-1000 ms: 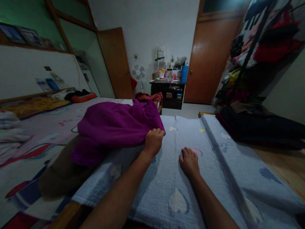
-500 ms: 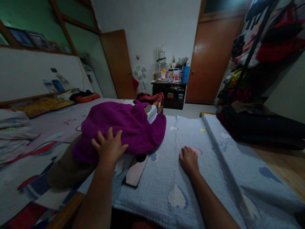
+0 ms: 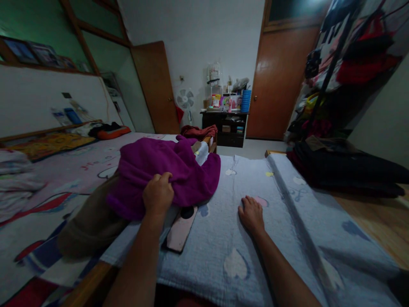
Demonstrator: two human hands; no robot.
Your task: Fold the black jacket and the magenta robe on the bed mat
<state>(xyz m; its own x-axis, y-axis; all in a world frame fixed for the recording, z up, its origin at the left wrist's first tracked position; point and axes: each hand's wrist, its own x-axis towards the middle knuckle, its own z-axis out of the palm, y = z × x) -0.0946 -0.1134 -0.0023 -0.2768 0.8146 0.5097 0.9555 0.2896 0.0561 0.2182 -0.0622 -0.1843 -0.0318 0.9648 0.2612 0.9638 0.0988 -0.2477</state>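
Shifted toward the person from the purple garment's far corner: left hand (image 3: 159, 192), forearm angled up and inward, fingers clamped on the purple garment (image 3: 179, 170), which lies across the light-blue sheet's left side. Right hand (image 3: 252, 214): palm down on the light-blue sheet (image 3: 220, 251), forearm slanting up-left, fingers nearly together.

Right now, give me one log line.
left hand: gripping purple cloth | right hand: resting on blue sheet | pinkish slab: on sheet
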